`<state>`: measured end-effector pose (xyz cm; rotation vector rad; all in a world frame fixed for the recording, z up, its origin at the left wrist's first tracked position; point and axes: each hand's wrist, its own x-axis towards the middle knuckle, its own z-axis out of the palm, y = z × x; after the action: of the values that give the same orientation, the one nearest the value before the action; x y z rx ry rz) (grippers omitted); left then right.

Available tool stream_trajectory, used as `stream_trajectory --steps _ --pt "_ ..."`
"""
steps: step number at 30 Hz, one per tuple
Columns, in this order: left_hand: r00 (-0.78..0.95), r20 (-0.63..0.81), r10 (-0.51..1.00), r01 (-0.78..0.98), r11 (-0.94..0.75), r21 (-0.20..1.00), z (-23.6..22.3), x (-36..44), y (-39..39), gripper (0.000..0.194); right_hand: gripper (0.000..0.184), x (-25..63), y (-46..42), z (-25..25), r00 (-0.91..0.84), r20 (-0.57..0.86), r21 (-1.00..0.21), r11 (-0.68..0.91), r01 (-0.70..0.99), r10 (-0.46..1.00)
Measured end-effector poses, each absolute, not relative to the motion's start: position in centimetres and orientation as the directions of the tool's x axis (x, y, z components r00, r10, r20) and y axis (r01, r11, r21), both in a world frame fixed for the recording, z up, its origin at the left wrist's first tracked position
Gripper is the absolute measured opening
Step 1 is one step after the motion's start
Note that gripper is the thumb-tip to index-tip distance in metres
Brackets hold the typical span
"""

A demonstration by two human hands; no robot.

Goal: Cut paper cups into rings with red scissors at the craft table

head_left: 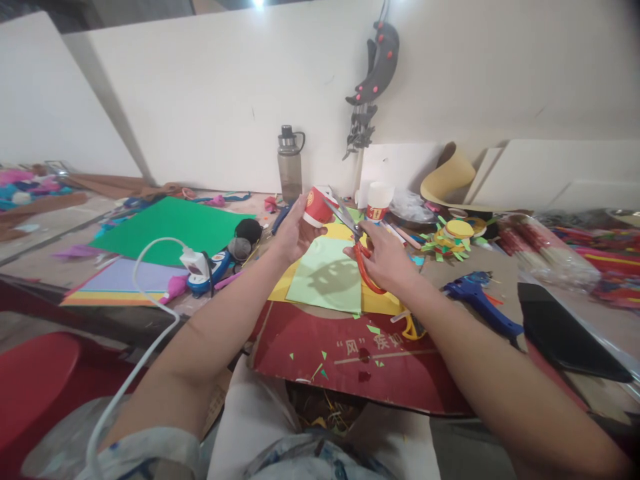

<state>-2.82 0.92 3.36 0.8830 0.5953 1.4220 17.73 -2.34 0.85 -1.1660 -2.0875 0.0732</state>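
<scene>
My left hand (295, 235) grips a red and white paper cup (317, 208), tilted on its side above the table. In my right hand (383, 253) is a pair of scissors (364, 267) with orange-red handles. The blades are parted and point up and left, with their tips at the cup's edge; whether they bite into it I cannot tell. Below both hands lies a light green paper sheet (325, 280) on yellow paper (283, 283). Another paper cup (379, 200) stands upright just beyond my right hand.
A red board (300, 347) with green scraps lies at the near edge. To the left are green card (175, 227) and a power strip with a white cable (173, 313). A bottle (290, 167) stands behind. On the right lie a blue glue gun (483, 307) and a black phone-like slab (570, 333).
</scene>
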Motion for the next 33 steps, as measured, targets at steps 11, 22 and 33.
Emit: stream_trajectory --steps 11,22,33 --pt "0.18 0.118 0.977 -0.559 0.003 0.829 3.5 -2.6 0.6 0.028 0.047 17.7 -2.0 0.7 -0.277 0.576 -0.439 0.577 0.689 0.769" --pt "-0.08 0.179 0.98 -0.678 -0.186 0.711 3.5 -3.1 1.4 0.015 0.046 17.4 -2.9 1.5 -0.254 0.452 -0.535 0.488 0.69 0.855" --pt "-0.146 0.276 0.95 -0.68 -0.299 0.669 2.6 -3.9 2.7 0.02 0.049 17.1 -3.4 2.2 -0.268 0.238 -0.532 0.356 0.768 0.934"
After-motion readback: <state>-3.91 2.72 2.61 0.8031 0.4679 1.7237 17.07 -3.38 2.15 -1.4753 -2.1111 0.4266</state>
